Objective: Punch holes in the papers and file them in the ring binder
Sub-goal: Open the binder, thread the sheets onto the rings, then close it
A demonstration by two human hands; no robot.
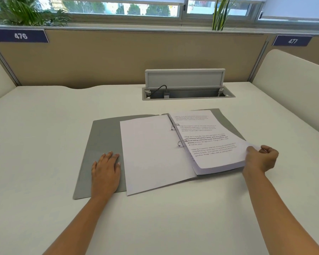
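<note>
From the head camera, the grey ring binder lies open on the white worktop, its two metal rings at the middle. The left hand rests flat, fingers straight, on the binder's left cover beside a blank sheet. The right hand pinches the right edge of the printed papers, which are stacked on the right side.

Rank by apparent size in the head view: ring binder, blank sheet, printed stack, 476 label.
1. ring binder, lying open: largest.
2 and 3. blank sheet and printed stack: they look about alike, so not ranked.
4. 476 label: smallest, but it sits farthest from the camera, so its true size is unsure.
</note>
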